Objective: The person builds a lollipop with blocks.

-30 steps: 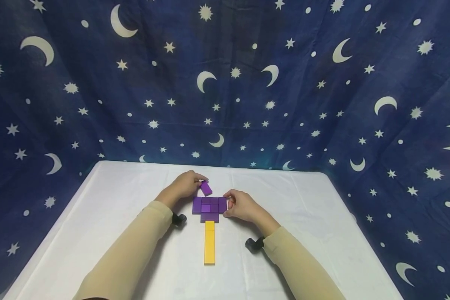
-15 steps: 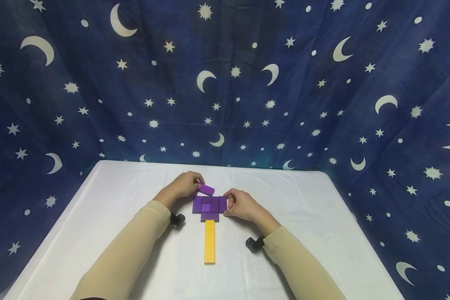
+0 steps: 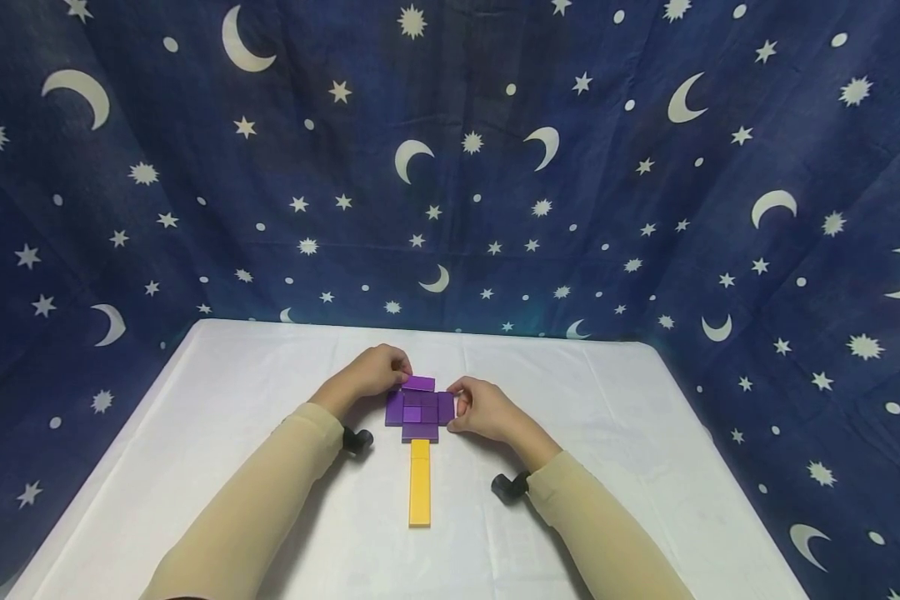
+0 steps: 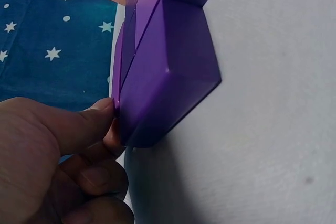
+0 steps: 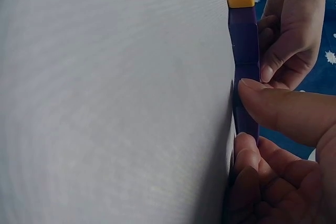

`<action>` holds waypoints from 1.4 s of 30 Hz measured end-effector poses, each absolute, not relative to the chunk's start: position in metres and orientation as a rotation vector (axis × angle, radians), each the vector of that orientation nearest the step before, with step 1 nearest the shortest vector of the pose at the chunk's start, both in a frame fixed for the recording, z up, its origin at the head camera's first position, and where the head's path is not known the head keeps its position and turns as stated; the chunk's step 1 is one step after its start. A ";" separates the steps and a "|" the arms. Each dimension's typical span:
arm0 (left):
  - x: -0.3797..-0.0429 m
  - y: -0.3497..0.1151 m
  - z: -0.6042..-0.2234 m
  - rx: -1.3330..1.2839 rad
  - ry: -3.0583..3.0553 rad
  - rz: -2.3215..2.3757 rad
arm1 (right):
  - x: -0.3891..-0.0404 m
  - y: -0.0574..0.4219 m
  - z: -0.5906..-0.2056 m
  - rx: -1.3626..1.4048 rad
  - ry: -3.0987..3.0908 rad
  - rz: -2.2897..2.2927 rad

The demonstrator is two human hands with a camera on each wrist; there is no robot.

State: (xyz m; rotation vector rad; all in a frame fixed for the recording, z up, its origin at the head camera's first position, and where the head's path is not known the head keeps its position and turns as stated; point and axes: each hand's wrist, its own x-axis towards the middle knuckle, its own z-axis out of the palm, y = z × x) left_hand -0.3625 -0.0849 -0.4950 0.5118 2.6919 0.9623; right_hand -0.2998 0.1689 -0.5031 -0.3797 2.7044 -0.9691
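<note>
My left hand (image 3: 367,372) pinches the left end of a purple rectangular block (image 3: 419,383), which lies crosswise along the far side of a flat purple block group (image 3: 420,432). In the left wrist view, its thumb presses that block's edge, and the other fingers are partly hidden below. On the group's right side, my right hand (image 3: 487,410) holds an upright-running purple block (image 3: 446,408) between thumb and fingertips at its near and far ends. A yellow strip of blocks (image 3: 419,492) extends from the group toward me. Its near end of the purple group touches or almost touches the yellow.
A white cloth-covered table (image 3: 607,483) lies under everything. Behind and beside it hangs a dark blue curtain (image 3: 450,167) with moons and stars. Black wrist cameras (image 3: 508,489) sit on both wrists, close above the tabletop.
The left hand has turned its purple block from slanting to crosswise and brought it up against the far side of the group. My right hand stays in place.
</note>
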 end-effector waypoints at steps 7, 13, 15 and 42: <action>-0.362 -0.084 -0.499 0.484 2.642 1.031 | -0.301 0.169 -0.504 -0.382 2.704 -0.972; -0.361 -0.083 -0.499 0.474 2.636 1.041 | -0.300 0.169 -0.504 -0.380 2.707 -0.963; -0.360 -0.083 -0.499 0.478 2.639 1.030 | -0.300 0.170 -0.504 -0.377 2.706 -0.959; -0.360 -0.085 -0.498 0.453 2.634 1.041 | -0.299 0.169 -0.505 -0.382 2.730 -0.917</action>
